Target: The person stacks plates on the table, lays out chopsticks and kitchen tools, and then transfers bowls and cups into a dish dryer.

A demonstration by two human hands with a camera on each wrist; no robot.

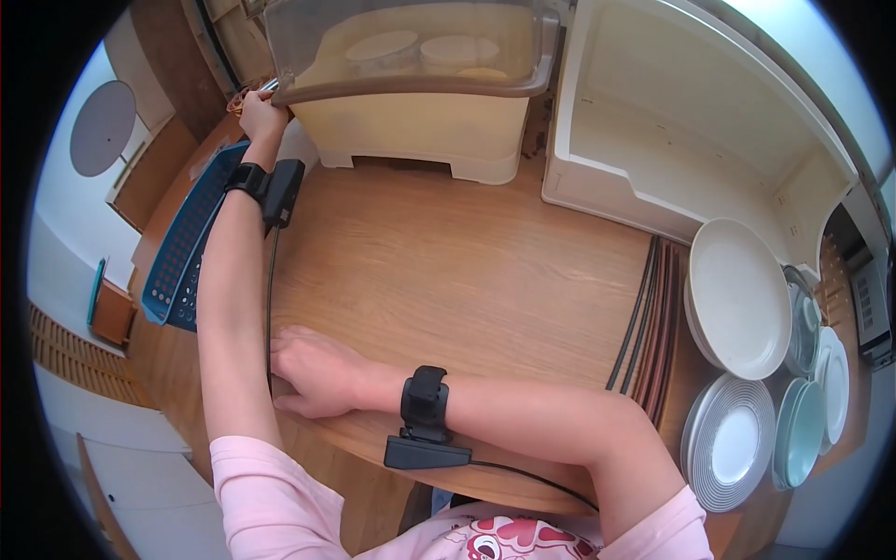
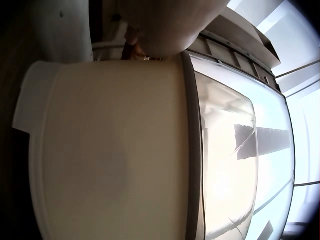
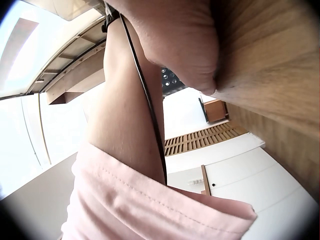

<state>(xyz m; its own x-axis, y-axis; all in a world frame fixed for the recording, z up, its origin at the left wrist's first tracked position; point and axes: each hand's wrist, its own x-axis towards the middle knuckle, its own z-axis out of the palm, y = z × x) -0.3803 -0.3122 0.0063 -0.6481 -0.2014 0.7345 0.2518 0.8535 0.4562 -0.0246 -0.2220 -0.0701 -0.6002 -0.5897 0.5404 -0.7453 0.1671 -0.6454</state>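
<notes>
In the head view the left hand [image 1: 264, 114] reaches to the far left corner of the wooden table [image 1: 448, 271], beside the cream box [image 1: 411, 131] with a clear lid. Something thin and shiny with orange-brown strands [image 1: 240, 101] is at its fingers; the grip is hard to make out. My right hand [image 1: 317, 371] rests on the table near its left front edge, under the left forearm, its fingertips partly hidden. Close to the left forearm stands a blue perforated basket [image 1: 191, 233]. The left wrist view shows the cream box wall [image 2: 115, 150] close by.
Brown and dark chopsticks [image 1: 653, 317] lie at the right, near a large white open box [image 1: 681, 112]. Stacked white plates [image 1: 733, 443], a large pale dish [image 1: 739, 299], green bowls [image 1: 801, 431] and glass dishes [image 1: 803, 322] stand along the right edge.
</notes>
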